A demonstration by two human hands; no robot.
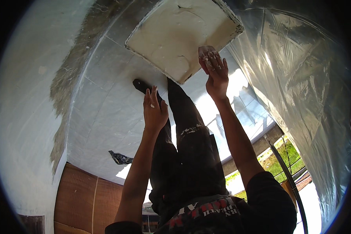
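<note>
My right hand [215, 72] is raised at the near right edge of a square, cream-coloured panel [171, 35] with dark, rough edges. Its fingers are pressed on a flat, pinkish-grey, scraper-like piece [205, 50], whose exact kind I cannot make out. White paste is smeared over those fingers. Curved marks and smears show on the panel's pale face. My left hand [155, 111] hangs in the air below the panel, over my dark trousers, with its fingers apart and nothing in them. Some white residue shows on its fingers too.
Clear plastic sheeting [296, 78] hangs along the right side. A pale wall with a rough grey-brown band [72, 66] stands at the left. Dark crumpled plastic [120, 157] lies on the grey floor [105, 101]. Brown corrugated sheets [76, 195] are at the lower left.
</note>
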